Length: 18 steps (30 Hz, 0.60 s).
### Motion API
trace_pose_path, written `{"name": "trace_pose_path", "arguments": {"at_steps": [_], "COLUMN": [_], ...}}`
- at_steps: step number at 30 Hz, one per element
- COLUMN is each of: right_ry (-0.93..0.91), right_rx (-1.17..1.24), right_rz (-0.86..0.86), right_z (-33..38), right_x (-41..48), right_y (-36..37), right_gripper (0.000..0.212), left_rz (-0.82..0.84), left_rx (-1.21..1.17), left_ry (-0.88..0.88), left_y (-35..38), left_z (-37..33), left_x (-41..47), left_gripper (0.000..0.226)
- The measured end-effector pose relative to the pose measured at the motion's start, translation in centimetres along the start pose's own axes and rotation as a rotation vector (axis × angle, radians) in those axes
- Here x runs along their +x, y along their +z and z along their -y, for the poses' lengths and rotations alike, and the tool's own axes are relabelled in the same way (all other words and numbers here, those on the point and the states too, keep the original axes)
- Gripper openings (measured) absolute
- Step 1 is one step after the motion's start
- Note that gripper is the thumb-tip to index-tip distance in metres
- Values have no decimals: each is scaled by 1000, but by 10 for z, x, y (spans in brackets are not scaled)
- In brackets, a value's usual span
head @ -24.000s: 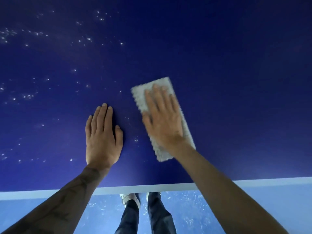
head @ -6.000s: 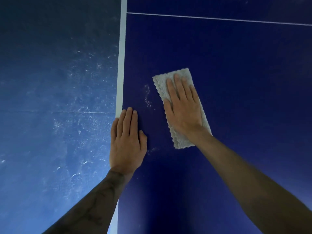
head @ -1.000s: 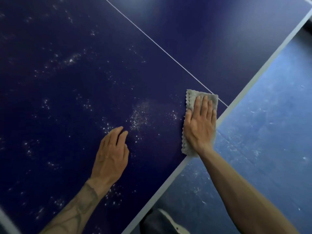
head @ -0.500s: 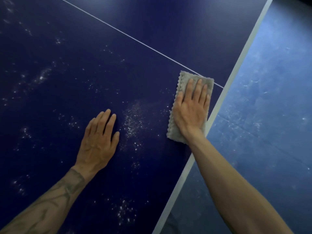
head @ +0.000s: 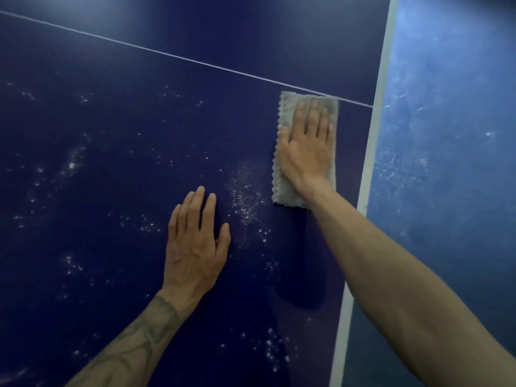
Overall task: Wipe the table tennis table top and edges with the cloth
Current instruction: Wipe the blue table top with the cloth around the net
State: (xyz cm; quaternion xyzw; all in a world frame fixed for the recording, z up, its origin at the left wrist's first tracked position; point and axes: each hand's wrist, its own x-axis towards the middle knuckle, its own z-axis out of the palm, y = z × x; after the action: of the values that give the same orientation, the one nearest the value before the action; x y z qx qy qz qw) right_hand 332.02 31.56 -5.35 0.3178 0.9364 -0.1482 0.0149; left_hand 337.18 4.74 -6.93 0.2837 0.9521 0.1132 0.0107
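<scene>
Right hand (head: pixel 305 152), fingers flat, is pressing folded grey cloth (head: pixel 287 191) on table top (head: pixel 111 135); left hand (head: pixel 195 247) is bracing flat-fingered; sweeping leftward through the white dust patch (head: pixel 245 196) would be best.

The table (head: pixel 139 141) top looked smooth and faintly glossy, dusted with pale powdery specks (head: pixel 244 199). The cloth (head: pixel 290 107) was soft, nubby grey fabric with a scalloped edge. The floor (head: pixel 446 163) looked matt and scuffed.

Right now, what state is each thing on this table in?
table top: dusty, white specks left of the cloth.
cloth: flat, pressed down beside the white edge line.
right hand: flat, fingers straight, pressing the cloth.
left hand: flat on the table top, holding nothing.
floor: scuffed, pale marks.
</scene>
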Motion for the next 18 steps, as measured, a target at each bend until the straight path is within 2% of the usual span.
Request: {"name": "trace_pose_path", "arguments": {"at_steps": [3, 5, 9, 11, 13, 15, 18], "right_ry": [-191, -214, -8, 117, 149, 40, -236], "right_rx": [-66, -101, -69, -29, -16, -15, -118], "right_rz": [31, 42, 22, -29, -43, -14, 39], "right_z": [16, 3, -27, -18, 4, 26, 30], "right_x": [-43, -63, -43, -16, 1, 1, -31], "right_y": [12, 13, -1, -1, 4, 10, 17], "right_gripper": [68, 67, 68, 68, 70, 70, 69], "left_rz": [26, 54, 52, 37, 31, 27, 39], "left_rx": [12, 15, -3, -15, -14, -6, -8], "left_ry": [97, 122, 122, 120, 125, 132, 126], "left_y": [-3, -2, 4, 8, 10, 10, 7], "left_z": [13, 17, 22, 24, 25, 26, 24], "left_x": [-7, -13, -17, -17, -17, -17, -17], "left_gripper": [59, 60, 61, 60, 60, 60, 60]}}
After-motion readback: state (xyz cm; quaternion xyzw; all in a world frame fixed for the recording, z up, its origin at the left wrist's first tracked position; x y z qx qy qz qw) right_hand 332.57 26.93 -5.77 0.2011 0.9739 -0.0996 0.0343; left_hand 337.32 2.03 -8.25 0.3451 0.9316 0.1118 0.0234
